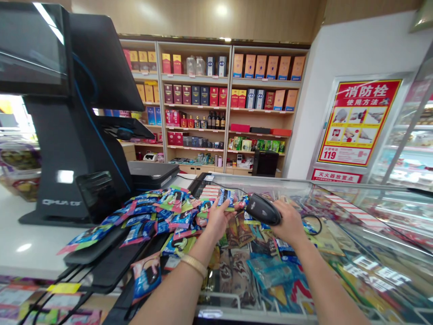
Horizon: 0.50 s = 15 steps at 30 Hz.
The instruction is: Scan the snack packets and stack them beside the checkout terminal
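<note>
My left hand point(218, 219) is closed on a small blue snack packet point(227, 196), its printed side partly covered by the fingers. In my right hand point(288, 222) is a black handheld barcode scanner point(263, 209), its head pointing left toward that packet. Beside my left hand, a heap of blue, pink and green snack packets point(182, 217) spreads over the counter and onto the freezer edge. One packet point(147, 276) lies apart, nearer to me, left of my banded wrist.
A glass-topped chest freezer point(338, 216) with bagged goods inside lies under both hands. At left, a black checkout terminal point(50, 149) stands on a white counter point(20, 243). The scanner's cable loops near my right wrist. Shelves point(194, 79) of boxes and bottles line the back wall.
</note>
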Available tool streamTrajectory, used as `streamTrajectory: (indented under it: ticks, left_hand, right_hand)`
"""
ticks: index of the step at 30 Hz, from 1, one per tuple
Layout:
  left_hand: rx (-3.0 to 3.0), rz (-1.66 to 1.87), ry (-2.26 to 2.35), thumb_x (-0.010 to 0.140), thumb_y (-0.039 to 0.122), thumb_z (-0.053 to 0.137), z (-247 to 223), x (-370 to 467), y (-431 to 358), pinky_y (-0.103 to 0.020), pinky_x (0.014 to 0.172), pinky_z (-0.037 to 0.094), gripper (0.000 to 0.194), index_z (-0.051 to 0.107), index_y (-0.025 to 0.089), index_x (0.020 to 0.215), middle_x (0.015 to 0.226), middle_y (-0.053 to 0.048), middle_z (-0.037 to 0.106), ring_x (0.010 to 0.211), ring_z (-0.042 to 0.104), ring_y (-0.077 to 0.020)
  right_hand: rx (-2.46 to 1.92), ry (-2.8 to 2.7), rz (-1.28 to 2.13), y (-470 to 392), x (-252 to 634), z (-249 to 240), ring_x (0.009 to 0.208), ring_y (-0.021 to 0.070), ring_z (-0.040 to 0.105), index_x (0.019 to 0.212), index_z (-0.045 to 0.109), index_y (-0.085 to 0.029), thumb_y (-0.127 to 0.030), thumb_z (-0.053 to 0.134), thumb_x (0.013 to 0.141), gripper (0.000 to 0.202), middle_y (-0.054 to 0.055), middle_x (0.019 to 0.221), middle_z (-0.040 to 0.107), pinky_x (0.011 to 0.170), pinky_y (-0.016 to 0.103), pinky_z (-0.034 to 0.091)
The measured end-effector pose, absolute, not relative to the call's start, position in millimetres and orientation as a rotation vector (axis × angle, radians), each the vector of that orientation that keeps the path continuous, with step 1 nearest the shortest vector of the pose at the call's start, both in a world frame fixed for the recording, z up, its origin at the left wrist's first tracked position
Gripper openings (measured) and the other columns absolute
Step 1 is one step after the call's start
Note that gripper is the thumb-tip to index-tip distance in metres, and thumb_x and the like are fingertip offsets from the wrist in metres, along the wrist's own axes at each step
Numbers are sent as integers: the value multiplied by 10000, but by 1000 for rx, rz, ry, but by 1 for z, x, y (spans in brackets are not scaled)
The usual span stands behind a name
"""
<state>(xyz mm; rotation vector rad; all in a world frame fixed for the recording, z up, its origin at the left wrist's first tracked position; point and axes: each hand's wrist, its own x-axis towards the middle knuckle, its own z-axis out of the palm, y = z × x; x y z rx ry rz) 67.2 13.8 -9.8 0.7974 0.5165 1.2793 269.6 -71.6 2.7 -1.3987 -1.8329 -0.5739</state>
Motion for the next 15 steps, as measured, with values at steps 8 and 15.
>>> streamTrajectory:
  ticks: [8, 15]
  left_hand:
    - [818, 1260, 542, 721, 169, 683, -8, 67, 13, -215, 506, 520, 276, 554, 160, 964, 841, -61, 717, 636, 697, -160]
    - [844, 1244, 539, 700, 194, 710, -9, 66, 12, -218, 522, 518, 308, 562, 166, 968, 866, -62, 712, 655, 698, -162]
  right_hand:
    - [-1419, -1867, -537, -71, 268, 3, 771, 195, 591, 854, 636, -198, -206, 537, 702, 181, 53, 819, 647, 692, 277, 416]
    - [-1422, -1875, -507, -70, 268, 3, 764, 203, 596, 843, 628, -197, -246, 549, 732, 145, 55, 814, 641, 676, 279, 412]
